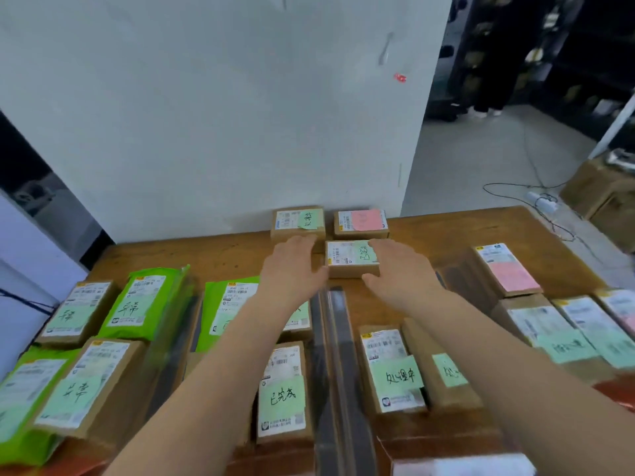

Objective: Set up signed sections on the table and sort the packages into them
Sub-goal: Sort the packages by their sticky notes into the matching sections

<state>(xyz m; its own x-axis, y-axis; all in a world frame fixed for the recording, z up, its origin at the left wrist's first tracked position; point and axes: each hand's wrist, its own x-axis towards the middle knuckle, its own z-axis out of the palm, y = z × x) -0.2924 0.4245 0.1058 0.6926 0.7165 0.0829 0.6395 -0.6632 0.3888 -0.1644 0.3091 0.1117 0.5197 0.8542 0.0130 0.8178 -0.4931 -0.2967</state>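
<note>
A small brown box (348, 261) with a green note lies on the wooden table (446, 231), in front of two other small boxes, one with a green note (297, 221) and one with a pink note (360, 221). My left hand (292, 266) lies flat to the left of the near box, fingers straight and thumb at its left edge. Across from it, my right hand (402, 269) covers the box's right end, with fingers over the top and thumb at the front corner. Neither hand plainly grips it.
Long dark strips (330, 338) run down the middle of the table. To their left lie brown boxes (79, 310) and green mailer bags (147, 297) with green notes. On the right are more boxes with green (395, 369) and pink (508, 269) notes. A white wall stands behind.
</note>
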